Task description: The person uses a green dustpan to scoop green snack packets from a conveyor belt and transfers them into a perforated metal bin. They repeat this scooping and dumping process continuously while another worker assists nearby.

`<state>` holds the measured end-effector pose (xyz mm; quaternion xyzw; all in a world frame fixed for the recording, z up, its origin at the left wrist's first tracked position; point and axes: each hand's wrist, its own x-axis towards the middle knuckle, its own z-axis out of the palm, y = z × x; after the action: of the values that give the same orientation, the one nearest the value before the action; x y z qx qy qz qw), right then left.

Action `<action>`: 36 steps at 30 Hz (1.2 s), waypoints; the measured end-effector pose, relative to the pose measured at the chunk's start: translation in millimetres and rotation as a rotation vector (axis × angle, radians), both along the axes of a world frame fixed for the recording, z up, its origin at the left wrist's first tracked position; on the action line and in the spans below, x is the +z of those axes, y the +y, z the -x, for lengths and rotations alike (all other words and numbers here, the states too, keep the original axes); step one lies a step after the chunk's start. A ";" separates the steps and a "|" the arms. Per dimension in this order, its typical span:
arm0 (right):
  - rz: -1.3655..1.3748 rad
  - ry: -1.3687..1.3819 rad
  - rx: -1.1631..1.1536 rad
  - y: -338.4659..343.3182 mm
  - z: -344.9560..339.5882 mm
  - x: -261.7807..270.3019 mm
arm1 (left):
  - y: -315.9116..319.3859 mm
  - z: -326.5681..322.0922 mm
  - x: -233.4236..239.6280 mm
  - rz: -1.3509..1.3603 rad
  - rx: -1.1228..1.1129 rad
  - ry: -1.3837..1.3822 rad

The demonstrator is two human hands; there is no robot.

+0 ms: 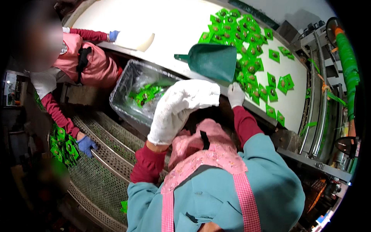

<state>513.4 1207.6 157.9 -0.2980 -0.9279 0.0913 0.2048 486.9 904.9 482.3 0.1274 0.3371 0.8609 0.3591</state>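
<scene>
White cloth covers my left hand, which is bent above the rim of a plastic-lined bin; its fingers cannot be made out. My right hand, in a white glove, is at the near edge of a white table or belt, its fingers curled and partly hidden. Just beyond it lies a green plastic scoop, its handle pointing left. Many small green packets are heaped and scattered on the white surface beyond and to the right of the scoop. More green packets lie inside the bin.
At left a co-worker in blue gloves has one hand at a white curved sheet or scoop and the other on the rail of a perforated metal chute. Packets lie beside that chute. Metal rails and a green-wrapped pole stand at right.
</scene>
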 end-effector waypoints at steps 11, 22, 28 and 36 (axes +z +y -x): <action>-0.297 -0.303 0.238 12.5 -10.9 13.7 | -42.1 -2.9 -113.5 0.531 -0.396 0.104; 0.190 0.019 0.039 -12.0 -7.8 19.0 | -9.6 -1.6 -212.0 0.172 -0.885 -0.434; 0.137 0.053 0.042 -17.5 2.5 10.9 | 50.1 -5.5 -122.0 0.537 -1.236 0.409; 0.247 -0.033 0.053 -15.9 6.0 19.4 | 83.5 -10.4 -137.6 0.831 -1.209 0.364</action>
<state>507.4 1191.8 177.3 -0.2979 -0.9204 0.2051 0.1487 497.4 988.3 344.7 0.2844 0.5592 0.2813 0.7261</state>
